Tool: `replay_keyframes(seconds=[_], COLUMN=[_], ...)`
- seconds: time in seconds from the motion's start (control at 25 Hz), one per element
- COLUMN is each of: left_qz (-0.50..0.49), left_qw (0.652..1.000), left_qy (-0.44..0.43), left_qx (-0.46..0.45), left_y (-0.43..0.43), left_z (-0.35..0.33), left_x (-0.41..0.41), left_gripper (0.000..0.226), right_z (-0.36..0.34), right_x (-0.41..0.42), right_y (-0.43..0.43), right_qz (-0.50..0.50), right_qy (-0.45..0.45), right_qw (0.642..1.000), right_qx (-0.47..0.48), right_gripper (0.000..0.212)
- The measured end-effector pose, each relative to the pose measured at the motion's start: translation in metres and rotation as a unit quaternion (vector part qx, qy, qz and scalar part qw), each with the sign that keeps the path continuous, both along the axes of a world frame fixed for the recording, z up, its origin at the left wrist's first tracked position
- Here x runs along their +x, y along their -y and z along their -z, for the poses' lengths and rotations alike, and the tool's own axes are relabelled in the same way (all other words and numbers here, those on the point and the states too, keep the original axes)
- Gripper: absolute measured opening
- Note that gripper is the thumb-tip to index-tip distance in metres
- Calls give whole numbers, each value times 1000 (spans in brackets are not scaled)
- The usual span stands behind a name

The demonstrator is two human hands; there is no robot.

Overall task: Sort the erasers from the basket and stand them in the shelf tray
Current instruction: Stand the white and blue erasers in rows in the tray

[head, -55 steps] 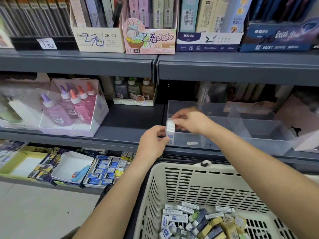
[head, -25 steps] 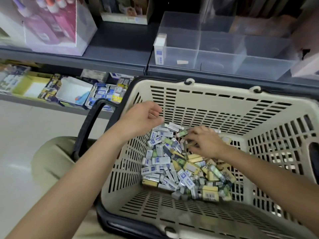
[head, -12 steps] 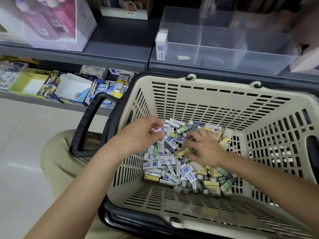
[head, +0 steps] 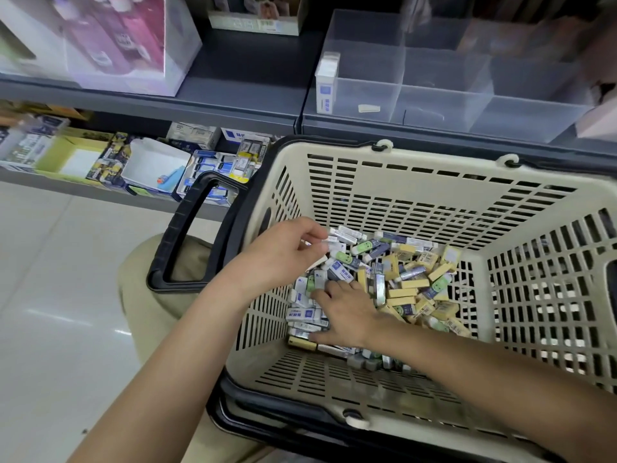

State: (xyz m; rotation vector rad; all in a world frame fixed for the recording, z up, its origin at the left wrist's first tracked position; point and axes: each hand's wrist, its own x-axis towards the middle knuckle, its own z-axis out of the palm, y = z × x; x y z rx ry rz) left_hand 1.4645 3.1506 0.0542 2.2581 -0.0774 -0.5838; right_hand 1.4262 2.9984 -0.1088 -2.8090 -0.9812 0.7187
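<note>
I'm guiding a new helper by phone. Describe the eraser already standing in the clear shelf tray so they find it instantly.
On the grey shelf above the cream basket sits a clear divided tray. The eraser stands upright in its front left corner, white with blue print. Nothing else in the tray stands; only a small pale scrap lies flat beside it.

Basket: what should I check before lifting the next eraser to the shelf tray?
1. Left grip holds an eraser: cannot tell; fingertips curl beside a white one.
2. Right grip free: ok, flat on the eraser pile.
3. Shelf tray has room: ok, compartments mostly bare.
4. Stood erasers upright: ok, in the tray's front-left corner.
5. Basket near tray: ok, rim just below it.
</note>
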Motion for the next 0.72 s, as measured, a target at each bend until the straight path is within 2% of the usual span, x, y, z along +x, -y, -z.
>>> replay_keyframes(seconds=[0.12,0.28,0.44,0.56,0.72], left_qz=[-8,-8,-10,-10,-12], left_qw=[1000,1000,1000,1000,1000], left_qy=[-1,-2,-4,4,3], left_qx=[-8,-8,-10,-9,-14], left_y=[-1,-1,-2,-1,-1], left_z=[1,2,2,1,1], left_x=[1,0,0,0,0], left_gripper=[24,24,23,24,25], right_z=[-3,-9,-16,-16,-19], right_x=[1,2,4,3,17], right_y=[-11,-14,-30,-46,-32], right_qz=[31,38,30,-15,12], right_qy=[10,-25,-30,-29,-144], right_qw=[999,998,999,999,987], right_qx=[-6,46,-2,16,77], right_gripper=[76,56,72,58,51])
